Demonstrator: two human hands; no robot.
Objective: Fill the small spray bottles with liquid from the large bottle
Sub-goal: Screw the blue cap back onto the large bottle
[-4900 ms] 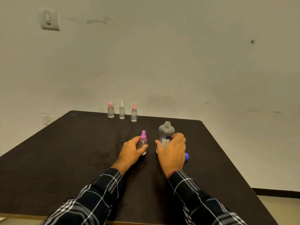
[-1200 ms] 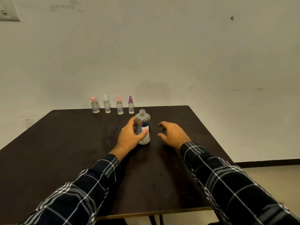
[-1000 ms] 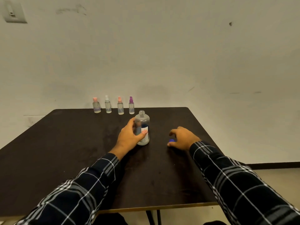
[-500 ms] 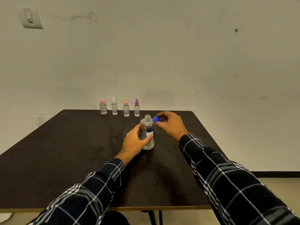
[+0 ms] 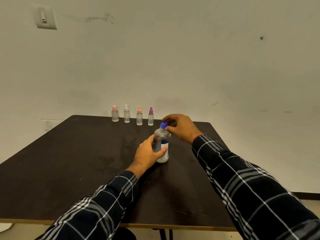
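Progress: likely near the end | four small spray bottles [image 5: 139, 118] stand capped in a row at the far tabletop [image 5: 69, 161] edge | left hand [image 5: 149, 154], fingers wrapped round the upright large bottle [image 5: 162, 135], mid-tabletop | right hand [image 5: 181, 127] pinches the blue cap [image 5: 164, 125] at its neck | remaining: screw the cap tight.

One head-worn wide view only: the table [image 5: 69, 161] is seen from its near edge, forward and down, the wall [image 5: 173, 58] faced beyond; left hand [image 5: 147, 154] and right hand [image 5: 181, 127] are framed centrally, near.
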